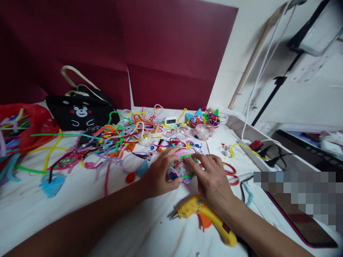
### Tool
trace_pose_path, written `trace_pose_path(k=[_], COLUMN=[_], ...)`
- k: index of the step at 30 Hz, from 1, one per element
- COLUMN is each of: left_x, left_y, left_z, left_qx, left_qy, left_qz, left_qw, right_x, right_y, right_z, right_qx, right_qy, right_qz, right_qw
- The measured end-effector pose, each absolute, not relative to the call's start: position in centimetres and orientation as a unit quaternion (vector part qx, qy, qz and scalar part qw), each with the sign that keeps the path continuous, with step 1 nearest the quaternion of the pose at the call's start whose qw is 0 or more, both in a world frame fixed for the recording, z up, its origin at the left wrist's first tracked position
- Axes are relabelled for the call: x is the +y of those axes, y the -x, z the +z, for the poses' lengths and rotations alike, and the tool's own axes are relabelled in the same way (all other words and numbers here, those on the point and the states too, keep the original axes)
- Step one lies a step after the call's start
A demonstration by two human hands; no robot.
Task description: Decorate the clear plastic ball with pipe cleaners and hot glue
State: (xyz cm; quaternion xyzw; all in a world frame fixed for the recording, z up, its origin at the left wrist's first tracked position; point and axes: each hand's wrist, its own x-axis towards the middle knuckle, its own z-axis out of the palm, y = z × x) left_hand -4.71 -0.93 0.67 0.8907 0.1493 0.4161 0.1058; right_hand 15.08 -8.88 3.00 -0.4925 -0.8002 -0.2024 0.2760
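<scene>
Yellow glue gun [203,219] lies nearest; left hand [158,173] and right hand [211,178] clasp the colourful ball [181,167] between them.

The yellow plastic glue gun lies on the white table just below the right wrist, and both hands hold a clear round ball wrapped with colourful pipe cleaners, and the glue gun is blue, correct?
Not quite. The head view shows the plastic glue gun is yellow, not blue. It lies on the white table below the right wrist, while the left hand and right hand hold the clear round ball wrapped with colourful pipe cleaners.
</scene>
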Motion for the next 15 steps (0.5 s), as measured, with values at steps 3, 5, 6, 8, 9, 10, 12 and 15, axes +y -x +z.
trace_pose_path(k=[3, 5, 6, 8, 9, 10, 12, 15], left_x=[-0.9, -0.9, -0.9, -0.9, -0.9, -0.8, -0.8, -0.9], left_y=[4.8, 4.8, 4.9, 4.9, 4.9, 4.9, 4.9, 5.0], left_z=[0.6, 0.5, 0.4, 0.4, 0.4, 0.3, 0.3, 0.4], left_qx=[0.153, 0.155, 0.156, 0.155, 0.155, 0.154, 0.154, 0.155], left_qy=[-0.890, -0.889, -0.889, -0.888, -0.887, -0.886, -0.885, -0.883], left_qz=[0.417, 0.416, 0.417, 0.419, 0.421, 0.422, 0.423, 0.426], left_qw=[0.107, 0.110, 0.110, 0.110, 0.110, 0.111, 0.115, 0.120], right_x=[-9.8, -10.9, -11.6, -13.0, -13.7, -14.4, -15.6, -16.5], right_y=[-15.6, -16.2, -16.5, -17.2, -17.5, -17.8, -18.1, -18.2], right_z=[4.0, 4.8, 5.2, 5.7, 5.7, 5.7, 5.3, 4.3], right_qx=[-0.798, -0.795, -0.795, -0.798, -0.797, -0.792, -0.777, -0.730], right_qy=[0.495, 0.514, 0.528, 0.553, 0.563, 0.572, 0.590, 0.633], right_qz=[-0.153, -0.098, -0.058, 0.044, 0.085, 0.117, 0.167, 0.238], right_qw=[0.307, 0.306, 0.293, 0.234, 0.204, 0.177, 0.142, 0.102])
